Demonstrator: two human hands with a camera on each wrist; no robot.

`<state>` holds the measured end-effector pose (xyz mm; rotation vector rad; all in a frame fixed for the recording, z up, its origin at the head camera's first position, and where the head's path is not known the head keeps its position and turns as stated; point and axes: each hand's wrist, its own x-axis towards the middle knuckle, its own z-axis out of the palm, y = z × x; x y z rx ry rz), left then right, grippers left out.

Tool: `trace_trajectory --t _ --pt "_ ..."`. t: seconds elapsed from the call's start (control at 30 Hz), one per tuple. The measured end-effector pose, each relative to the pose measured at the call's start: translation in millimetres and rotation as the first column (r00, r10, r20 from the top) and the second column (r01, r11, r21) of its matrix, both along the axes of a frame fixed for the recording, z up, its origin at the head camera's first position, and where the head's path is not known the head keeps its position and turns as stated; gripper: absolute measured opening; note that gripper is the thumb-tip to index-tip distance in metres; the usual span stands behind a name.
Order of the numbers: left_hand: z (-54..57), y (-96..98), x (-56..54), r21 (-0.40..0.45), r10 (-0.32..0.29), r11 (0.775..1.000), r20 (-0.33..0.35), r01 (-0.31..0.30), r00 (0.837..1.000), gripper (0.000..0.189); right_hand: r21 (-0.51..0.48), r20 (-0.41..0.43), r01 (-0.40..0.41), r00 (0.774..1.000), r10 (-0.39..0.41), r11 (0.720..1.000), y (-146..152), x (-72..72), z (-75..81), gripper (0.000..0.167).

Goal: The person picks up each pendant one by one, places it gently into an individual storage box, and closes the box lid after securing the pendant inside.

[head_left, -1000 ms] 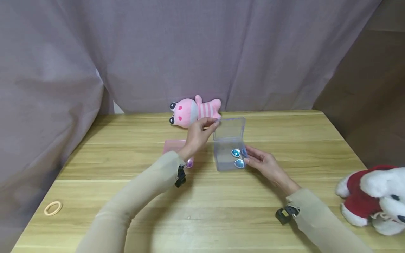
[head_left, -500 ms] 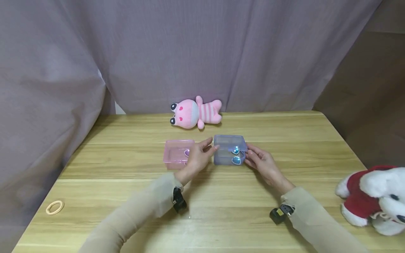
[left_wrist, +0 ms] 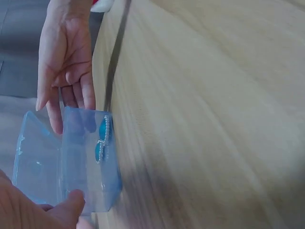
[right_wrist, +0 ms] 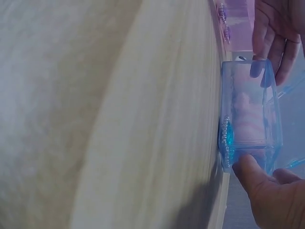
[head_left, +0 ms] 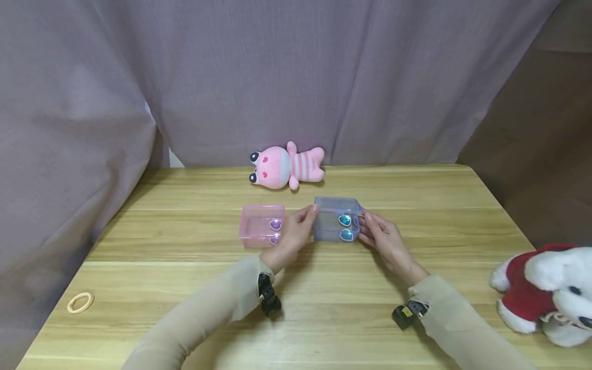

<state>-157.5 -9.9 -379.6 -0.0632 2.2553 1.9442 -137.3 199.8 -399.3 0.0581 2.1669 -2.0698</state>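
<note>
A clear bluish-purple plastic box (head_left: 336, 226) with a hinged lid (left_wrist: 39, 160) stands on the table. Its lid is tilted partway over it, as both wrist views show. Blue heart-shaped gems (head_left: 346, 235) with beaded rims lie inside, towards the right end. My left hand (head_left: 296, 231) holds the box's left end, its thumb against the wall; some fingers are hidden. At the opposite end my right hand (head_left: 388, 241) grips the box, thumb in front and fingers behind. Just left of my left hand sits a pink plastic box (head_left: 254, 226) with purple heart gems (head_left: 275, 224) in it.
A pink frog-like plush (head_left: 287, 167) lies at the table's back edge before a grey curtain (head_left: 240, 77). To the far right sits a white plush dog (head_left: 546, 293) in red. A beige ring (head_left: 80, 303) lies near the left edge of the wooden table (head_left: 324, 329).
The lid has swung down from upright to partway over the box. My left hand came down and nearer with it, baring the pink box. My right hand has stayed at the right end.
</note>
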Motion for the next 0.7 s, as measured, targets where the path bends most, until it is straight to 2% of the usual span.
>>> trace_trajectory --t 0.2,0.4,0.57,0.7 --pt "1.1 2.1 -3.2 0.105 0.005 0.994 0.079 -0.014 0.997 0.045 0.009 0.009 0.002 1.0 -0.002 1.0 -0.8 -0.7 0.8 0.058" --pt "-3.2 2.0 0.3 0.115 -0.003 0.993 0.103 -0.009 0.995 0.042 0.008 0.0 0.007 1.0 -0.007 1.0 -1.6 -0.3 1.8 0.056" --pt "-7.9 2.9 5.1 0.118 -0.005 0.993 0.074 -0.004 0.997 0.042 0.051 -0.008 0.001 1.0 -0.001 0.999 -1.6 0.7 0.6 0.051" --pt "-11.5 3.8 8.7 0.106 0.001 0.994 0.017 -0.002 1.0 0.043 0.079 -0.027 0.003 1.0 -0.001 0.997 -3.0 0.0 -0.5 0.047"
